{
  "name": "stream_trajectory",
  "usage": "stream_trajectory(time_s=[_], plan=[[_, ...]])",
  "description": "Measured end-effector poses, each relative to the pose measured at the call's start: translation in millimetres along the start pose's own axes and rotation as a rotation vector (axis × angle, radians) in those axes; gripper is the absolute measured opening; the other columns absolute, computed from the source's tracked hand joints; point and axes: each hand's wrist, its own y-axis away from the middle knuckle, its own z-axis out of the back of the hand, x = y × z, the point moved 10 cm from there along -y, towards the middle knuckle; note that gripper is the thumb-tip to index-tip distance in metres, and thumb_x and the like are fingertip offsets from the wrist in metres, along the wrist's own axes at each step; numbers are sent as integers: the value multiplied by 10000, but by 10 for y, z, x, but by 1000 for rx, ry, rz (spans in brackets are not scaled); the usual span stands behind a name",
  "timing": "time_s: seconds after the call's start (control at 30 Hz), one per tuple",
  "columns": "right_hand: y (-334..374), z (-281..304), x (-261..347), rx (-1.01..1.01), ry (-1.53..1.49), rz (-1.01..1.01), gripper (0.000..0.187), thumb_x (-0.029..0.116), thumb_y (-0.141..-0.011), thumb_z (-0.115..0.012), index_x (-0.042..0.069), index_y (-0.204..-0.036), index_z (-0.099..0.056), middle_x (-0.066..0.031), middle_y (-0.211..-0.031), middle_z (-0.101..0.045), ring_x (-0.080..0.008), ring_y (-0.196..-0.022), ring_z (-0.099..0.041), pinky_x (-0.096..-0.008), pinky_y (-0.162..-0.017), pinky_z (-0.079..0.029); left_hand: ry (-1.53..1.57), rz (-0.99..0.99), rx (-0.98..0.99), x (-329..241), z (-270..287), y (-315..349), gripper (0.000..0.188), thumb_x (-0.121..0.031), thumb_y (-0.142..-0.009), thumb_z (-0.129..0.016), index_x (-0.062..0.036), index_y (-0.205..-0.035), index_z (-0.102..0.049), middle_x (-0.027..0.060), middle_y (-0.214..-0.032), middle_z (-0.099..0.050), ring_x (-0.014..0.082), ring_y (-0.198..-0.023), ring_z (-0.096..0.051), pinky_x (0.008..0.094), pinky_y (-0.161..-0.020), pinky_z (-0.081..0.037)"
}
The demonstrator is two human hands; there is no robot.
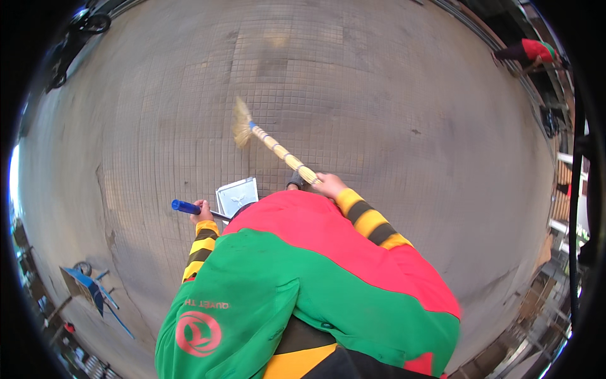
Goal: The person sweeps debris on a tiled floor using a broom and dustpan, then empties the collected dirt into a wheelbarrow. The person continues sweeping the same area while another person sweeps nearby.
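From my distant seat, the nearest thing is the wearer's green and red jacket (271, 243), bent well forward over the work. The left hand (202, 210) is wrapped around the long-handled dustpan (237, 194), gripping by its blue handle end (185, 206); the pale, squarish pan sits just ahead of the body, and I can't tell whether its lip touches the ground. The right hand (329, 186) is closed around the upper end of a straw broom (281, 151). A dark shoe (295, 182) shows just under that hand.

The broom slants forward and left, its blurred bristles (240, 123) beyond the pan and well apart from it. To sweep well here, I'd want the pan's front edge flat on the tiled paving (353, 95), turned square to the bristles, with short, low strokes drawn toward it; long flicks would probably scatter dust past the sides. The grooves between tiles may hold grit, so I'd judge a firmer drag along them worthwhile.

Farther off, a blue wheelbarrow (88, 287) stands at lower left, a motorcycle (93, 24) at upper left, and another person in red (538, 50) bends at upper right.
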Motion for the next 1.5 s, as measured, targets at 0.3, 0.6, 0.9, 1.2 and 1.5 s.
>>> stream_trajectory(time_s=[0.3, 0.6, 0.9, 1.2, 1.5], plan=[[-445, -98, -937, -61, -122, -439, 343, 294, -676, -620, 20, -882, -624, -180, -866, -617, -317, -832, -594, -388, -711, -461, 87, 8, -99, -58, 144, 137, 126, -51, -736, -610, -4, -852, -589, 33, -699, -561, 113, -623, -541, 248, -595, -450], [1314, 66, -2553, -553, -626, -980, 328, 226, -686, -653, -72, -812, -595, -136, -623, -579, -212, -459, -568, -338, -391, -431, -45, -24, -5, 47, -269, -69, 143, -99, -734, -620, -11, -846, -607, 38, -716, -572, 119, -638, -533, 269, -605, -441], [1666, -254, -1827, -627, -438, -779, 339, 249, -734, -609, -72, -839, -575, -203, -728, -609, -313, -632, -613, -394, -568, -478, -19, -188, 223, 80, -383, -321, 152, -103, -726, -627, -17, -850, -605, 21, -694, -549, 113, -633, -508, 258, -606, -428], [1852, -592, -903, -230, -313, -279, 286, 283, -788, -532, 31, -911, -586, -159, -676, -599, -276, -634, -607, -374, -570, -462, -98, -206, 226, -246, -285, 20, 157, -129, -732, -627, -15, -839, -607, 38, -707, -565, 119, -653, -521, 266, -620, -432], [788, -1116, -863, -281, -331, -359, 332, 295, -743, -561, 45, -962, -567, -184, -974, -589, -343, -904, -558, -400, -782, -443, -292, -509, 457, -709, -324, 202, 158, -142, -728, -635, -32, -839, -613, 26, -695, -582, 118, -646, -549, 264, -621, -453]])
